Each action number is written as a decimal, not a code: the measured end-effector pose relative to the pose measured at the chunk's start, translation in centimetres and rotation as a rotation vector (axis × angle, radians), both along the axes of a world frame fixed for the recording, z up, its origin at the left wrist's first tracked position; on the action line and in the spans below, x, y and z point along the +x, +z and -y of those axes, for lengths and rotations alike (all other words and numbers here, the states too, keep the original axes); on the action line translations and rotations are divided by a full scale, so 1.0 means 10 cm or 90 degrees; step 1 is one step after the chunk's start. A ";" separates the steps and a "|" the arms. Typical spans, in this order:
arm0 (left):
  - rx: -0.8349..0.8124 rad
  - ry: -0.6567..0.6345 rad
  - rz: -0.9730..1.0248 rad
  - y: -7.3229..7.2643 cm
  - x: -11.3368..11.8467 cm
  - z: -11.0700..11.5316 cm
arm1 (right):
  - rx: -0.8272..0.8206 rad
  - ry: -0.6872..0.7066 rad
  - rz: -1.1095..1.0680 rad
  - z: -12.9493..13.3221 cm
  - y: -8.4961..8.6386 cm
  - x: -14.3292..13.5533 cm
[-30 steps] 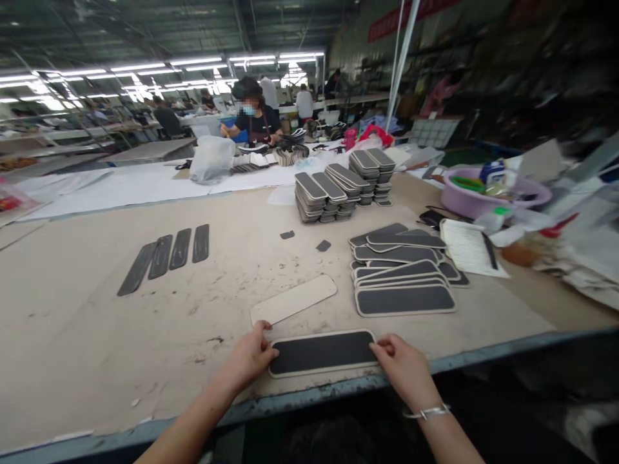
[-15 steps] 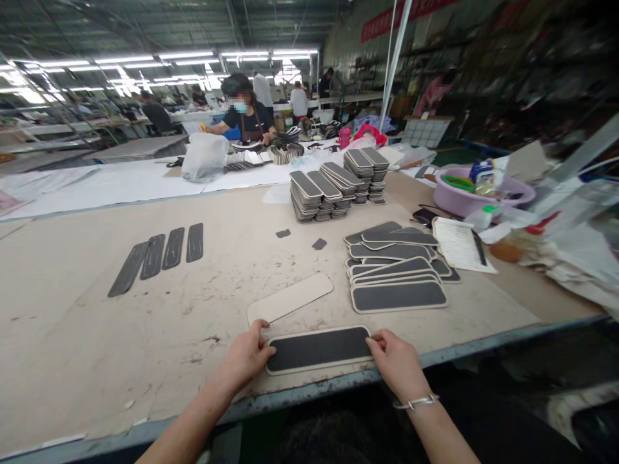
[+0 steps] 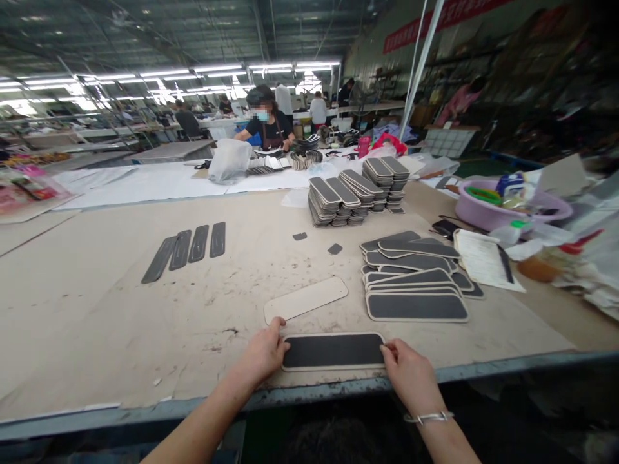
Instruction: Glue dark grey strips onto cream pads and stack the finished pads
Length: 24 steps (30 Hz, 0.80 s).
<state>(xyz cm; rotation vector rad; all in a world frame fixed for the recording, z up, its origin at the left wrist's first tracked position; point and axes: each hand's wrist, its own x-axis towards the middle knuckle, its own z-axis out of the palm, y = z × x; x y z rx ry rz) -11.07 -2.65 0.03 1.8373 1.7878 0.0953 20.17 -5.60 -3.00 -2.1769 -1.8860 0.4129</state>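
Note:
A long dark panel with a pale rim and rounded corners (image 3: pixel 333 351) lies crosswise close to the table's front edge. My left hand (image 3: pixel 267 348) pinches its left end, thumb on the dark face. At the opposite end my right hand (image 3: pixel 409 367) grips the rim between thumb and fingers; a metal bangle circles that wrist. Just beyond my left fingers rests a plain beige strip (image 3: pixel 307 299), slanted up to the right. On the right is a loose, overlapping pile of similar dark panels (image 3: pixel 416 307).
Four-sided dark strips (image 3: pixel 198 243) lie at left. Neat stacks of panels (image 3: pixel 338 203) stand farther back, with small dark scraps (image 3: pixel 334 249) in front. At right are a notepad (image 3: pixel 483 258) and a purple basin (image 3: pixel 512 212). Across the table a masked co-worker (image 3: pixel 268 125) handles pieces.
The camera view has turned slightly left, so everything appears shifted to the right. Both hands still hold the panel, which now looks more level.

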 end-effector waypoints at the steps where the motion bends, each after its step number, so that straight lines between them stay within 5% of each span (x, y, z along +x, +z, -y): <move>1: 0.005 -0.001 -0.006 -0.01 0.00 0.01 | 0.007 0.002 0.008 0.00 0.00 -0.01; 9: -0.006 -0.005 -0.071 0.00 0.04 0.01 | 0.060 0.043 0.075 0.06 0.11 -0.08; 17: -0.014 -0.001 -0.056 0.00 0.04 -0.01 | 0.138 0.068 0.178 0.21 0.45 -0.43; 24: -0.007 -0.019 -0.039 -0.05 0.00 -0.04 | 0.102 0.020 0.165 0.20 0.37 -0.30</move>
